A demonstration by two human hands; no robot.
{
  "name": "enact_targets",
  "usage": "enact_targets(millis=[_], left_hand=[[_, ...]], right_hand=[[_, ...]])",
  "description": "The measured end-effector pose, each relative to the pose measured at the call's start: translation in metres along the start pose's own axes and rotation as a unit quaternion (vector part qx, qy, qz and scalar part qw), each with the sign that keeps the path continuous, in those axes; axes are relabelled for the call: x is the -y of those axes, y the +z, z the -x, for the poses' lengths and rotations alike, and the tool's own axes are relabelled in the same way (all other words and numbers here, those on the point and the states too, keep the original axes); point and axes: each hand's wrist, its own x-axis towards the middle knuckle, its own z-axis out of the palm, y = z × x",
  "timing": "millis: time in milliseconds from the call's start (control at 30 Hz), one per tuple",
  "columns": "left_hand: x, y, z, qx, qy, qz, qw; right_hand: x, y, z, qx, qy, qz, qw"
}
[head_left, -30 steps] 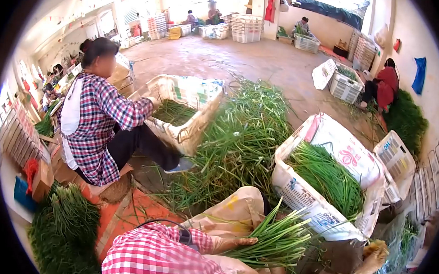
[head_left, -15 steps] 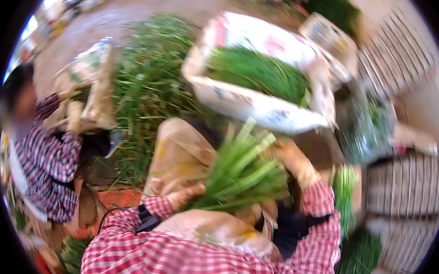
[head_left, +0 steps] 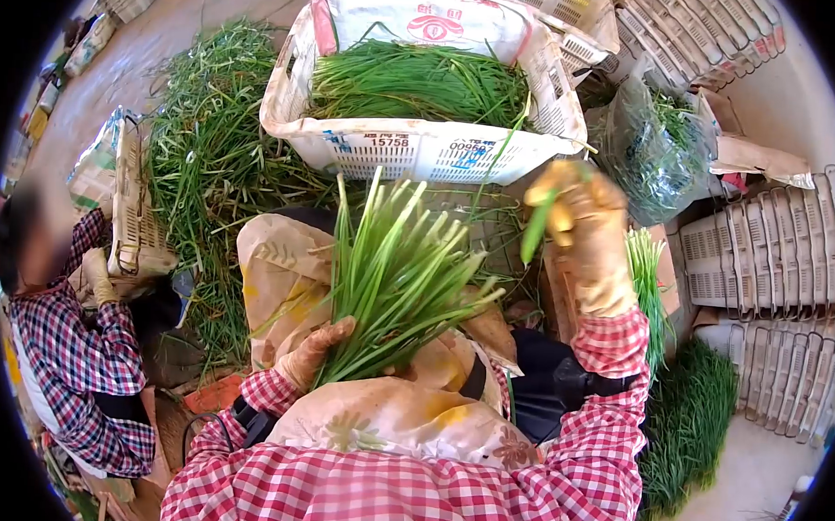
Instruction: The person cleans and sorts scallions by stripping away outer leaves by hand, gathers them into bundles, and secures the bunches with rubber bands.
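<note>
A bunch of garlic chives lies across my lap, its pale stem ends fanned up and to the right. My gloved left hand is closed round the bunch's lower left side. Raised to the right of it, apart from the bunch, is my gloved right hand, slightly blurred, fingers curled. A loose green chive leaf hangs from those fingers. The gloves look yellowish and stained. Beneath the bunch is a beige patterned apron.
Ahead stands a white plastic crate holding chives and a printed sack. Loose leaves are heaped at left, near a co-worker. On the right are a chive bundle, a clear plastic bag, stacked crates and more chives.
My right hand has moved up and away from the bunch, carrying a leaf. The left hand keeps hold of the bunch, and the camera's view has shifted.
</note>
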Motion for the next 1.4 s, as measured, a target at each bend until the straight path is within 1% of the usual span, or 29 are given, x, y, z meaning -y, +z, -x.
enact_targets(millis=[33,67,133,167,200,233,300,333,367,400,467,500,533,600,700,733,800,833,867,933,1000,1033,1067,1133,1200,1267,1333,1367,1400], left_hand=[[-0.001,0.002,-0.001,0.003,0.009,0.005,1.000],[-0.002,0.003,0.000,0.005,0.019,0.009,1.000],[-0.001,-0.003,-0.003,0.009,0.022,-0.005,1.000],[0.000,-0.007,-0.006,0.005,0.022,-0.016,1.000],[-0.001,-0.009,-0.005,0.001,0.022,-0.027,0.999],[-0.003,-0.003,-0.004,-0.016,0.035,-0.055,0.998],[-0.004,-0.005,-0.007,-0.020,0.058,-0.128,0.990],[-0.003,0.000,-0.008,-0.029,0.079,-0.156,0.984],[-0.001,0.000,-0.008,-0.039,0.072,-0.160,0.984],[0.001,-0.001,-0.007,-0.048,0.061,-0.165,0.983],[0.004,-0.005,-0.006,-0.053,0.051,-0.175,0.982],[0.008,-0.008,-0.007,-0.047,0.054,-0.175,0.982],[0.010,-0.008,-0.008,-0.040,0.058,-0.175,0.982],[0.013,-0.003,-0.008,-0.045,0.056,-0.164,0.984],[0.019,-0.008,-0.008,-0.034,0.070,-0.154,0.985],[0.018,-0.006,-0.008,-0.034,0.065,-0.153,0.986],[0.013,-0.001,-0.010,-0.033,0.053,-0.149,0.987],[0.012,0.001,-0.010,-0.026,0.048,-0.151,0.987],[0.010,0.003,-0.010,-0.017,0.042,-0.156,0.987],[0.010,0.001,-0.011,0.000,0.025,-0.178,0.984],[0.015,-0.007,-0.014,0.016,0.011,-0.212,0.977],[0.013,-0.001,-0.012,0.027,0.006,-0.199,0.980],[0.012,-0.006,-0.012,0.054,-0.010,-0.214,0.975],[0.007,-0.004,-0.011,0.067,0.052,-0.339,0.937],[0.006,-0.010,-0.013,0.080,0.095,-0.445,0.887],[0.016,-0.024,-0.015,0.077,0.007,-0.341,0.937],[0.009,-0.012,-0.008,0.090,-0.021,-0.326,0.941],[0.006,-0.001,-0.005,0.094,-0.023,-0.322,0.942],[0.003,0.004,-0.005,0.072,-0.056,-0.270,0.958]], right_hand=[[0.001,-0.016,-0.003,0.008,-0.067,-0.039,0.997],[0.006,-0.019,-0.004,-0.067,-0.107,-0.082,0.989],[0.008,-0.036,-0.006,-0.177,-0.125,0.146,0.965],[-0.008,-0.044,-0.017,-0.198,-0.179,0.295,0.917],[-0.031,-0.057,-0.028,-0.210,-0.177,0.508,0.816],[-0.066,-0.066,-0.033,-0.185,-0.185,0.584,0.769],[-0.078,-0.052,-0.021,-0.137,-0.131,0.462,0.866],[-0.064,-0.031,-0.010,-0.103,-0.060,0.241,0.963],[-0.057,-0.025,-0.006,-0.058,0.011,0.145,0.988],[-0.038,-0.009,0.003,-0.071,0.009,0.194,0.978],[-0.026,0.004,0.007,-0.048,-0.033,0.174,0.983],[-0.028,0.010,0.006,-0.045,-0.050,0.072,0.995],[-0.026,0.014,0.006,-0.040,-0.110,0.091,0.989],[-0.029,0.013,0.002,-0.050,-0.222,0.210,0.951],[-0.014,0.010,0.019,-0.044,-0.053,0.170,0.983],[-0.015,0.011,0.017,-0.025,-0.140,0.205,0.968],[-0.015,0.014,0.015,0.012,-0.308,0.271,0.912],[-0.011,0.021,0.011,0.022,-0.378,0.410,0.830],[-0.006,0.026,0.014,0.062,-0.341,0.523,0.779],[-0.021,0.038,0.010,0.146,-0.261,0.580,0.758],[-0.032,0.049,0.010,0.139,-0.338,0.581,0.727],[-0.040,0.051,0.008,0.193,-0.325,0.557,0.740],[-0.048,0.052,0.009,0.233,-0.307,0.564,0.731],[-0.061,0.056,0.005,0.319,-0.167,0.620,0.697],[-0.085,0.051,0.003,0.319,-0.100,0.580,0.743],[-0.070,0.053,0.012,0.334,-0.088,0.561,0.753],[-0.078,0.054,0.020,0.341,-0.114,0.544,0.759],[-0.079,0.056,0.024,0.350,-0.088,0.513,0.779],[-0.073,0.059,0.022,0.381,-0.058,0.493,0.780]])
